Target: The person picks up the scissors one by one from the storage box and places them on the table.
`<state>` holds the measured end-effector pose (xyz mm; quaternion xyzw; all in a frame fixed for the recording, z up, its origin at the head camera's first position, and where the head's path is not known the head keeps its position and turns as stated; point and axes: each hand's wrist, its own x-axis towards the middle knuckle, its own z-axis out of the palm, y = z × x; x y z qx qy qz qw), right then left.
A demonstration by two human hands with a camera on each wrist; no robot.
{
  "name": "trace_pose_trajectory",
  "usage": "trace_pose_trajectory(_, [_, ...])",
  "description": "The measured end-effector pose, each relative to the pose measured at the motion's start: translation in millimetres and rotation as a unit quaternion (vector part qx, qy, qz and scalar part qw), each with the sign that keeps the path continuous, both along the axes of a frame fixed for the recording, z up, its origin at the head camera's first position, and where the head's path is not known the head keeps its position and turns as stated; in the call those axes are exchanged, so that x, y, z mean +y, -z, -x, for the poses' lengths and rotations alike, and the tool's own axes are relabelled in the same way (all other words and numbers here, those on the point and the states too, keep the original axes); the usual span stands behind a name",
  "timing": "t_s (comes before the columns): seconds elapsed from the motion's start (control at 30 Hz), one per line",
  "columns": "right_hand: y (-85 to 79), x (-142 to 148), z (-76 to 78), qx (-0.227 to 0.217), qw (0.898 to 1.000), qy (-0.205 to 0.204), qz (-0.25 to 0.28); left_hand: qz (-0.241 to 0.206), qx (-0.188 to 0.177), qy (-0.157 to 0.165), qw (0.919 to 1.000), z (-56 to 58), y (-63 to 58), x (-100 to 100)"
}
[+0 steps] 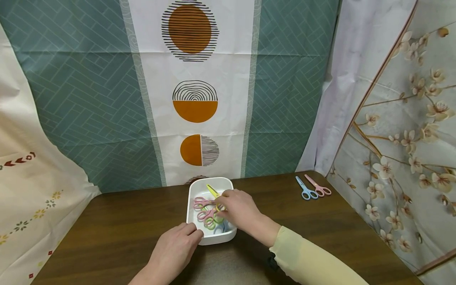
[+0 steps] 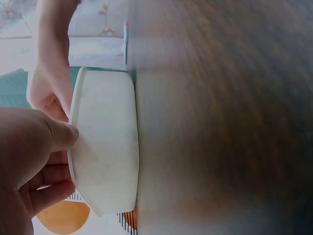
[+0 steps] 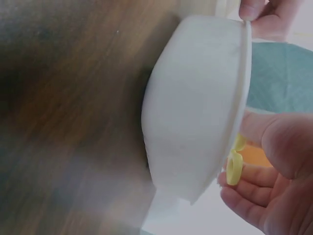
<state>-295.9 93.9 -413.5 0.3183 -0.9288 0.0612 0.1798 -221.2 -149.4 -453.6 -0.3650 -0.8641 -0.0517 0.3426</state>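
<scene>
A white plastic bin (image 1: 192,190) stands near the table's back edge with several small scissors in it. My left hand (image 1: 177,245) pinches the near left corner of its rim; in the left wrist view the thumb lies on the outer wall. My right hand (image 1: 238,206) is over the bin's right side and holds yellow scissors (image 1: 212,190), blades pointing away. Their yellow handle loop (image 3: 238,169) shows between thumb and fingers in the right wrist view. Pink scissors (image 1: 211,213) lie beneath, with green and pale blue handles partly hidden.
Blue scissors (image 1: 302,185) and pink scissors (image 1: 315,184) lie side by side at the table's back right. The dark wooden table (image 1: 117,229) meets a patterned curtain (image 1: 278,99) behind, and cloth hangs at both sides.
</scene>
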Motion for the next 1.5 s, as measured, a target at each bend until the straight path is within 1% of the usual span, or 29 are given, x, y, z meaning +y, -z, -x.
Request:
trace_pose_trajectory(0.17, [-1.5,11.4,-1.9,0.015,1.0,0.006,0.01,0.003,-0.005,-0.003,1.0,0.0,-0.2,0.2])
trace_pose_trajectory(0.47, [-0.6,29.4,-5.4,0.012,0.999,0.021,0.038,0.004,-0.008,-0.006,0.9999,-0.3,0.4,0.1])
trace_pose_trajectory(0.67, [0.1,41.2,-9.0,0.023,0.998,0.023,0.054,0.009,-0.017,-0.012,0.9997,-0.2,0.2,0.0])
trace_pose_trajectory(0.9, [0.6,55.0,-11.9,0.022,0.996,0.048,0.074,0.005,-0.012,-0.01,0.9999,0.0,0.5,0.5])
trace_pose_trajectory(1.1, [3.4,68.2,-14.8,0.033,0.994,0.067,0.081,0.001,-0.009,-0.007,0.9999,-0.7,0.3,0.2])
trace_pose_trajectory(1.4, [9.9,87.7,-16.0,0.022,0.992,0.09,0.088,0.008,-0.021,-0.015,0.9996,-1.3,-1.8,-0.1])
trace_pose_trajectory(1.5, [12.7,92.1,-16.0,0.01,0.991,0.101,0.086,0.011,-0.03,-0.019,0.9993,-1.4,-2.2,0.0])
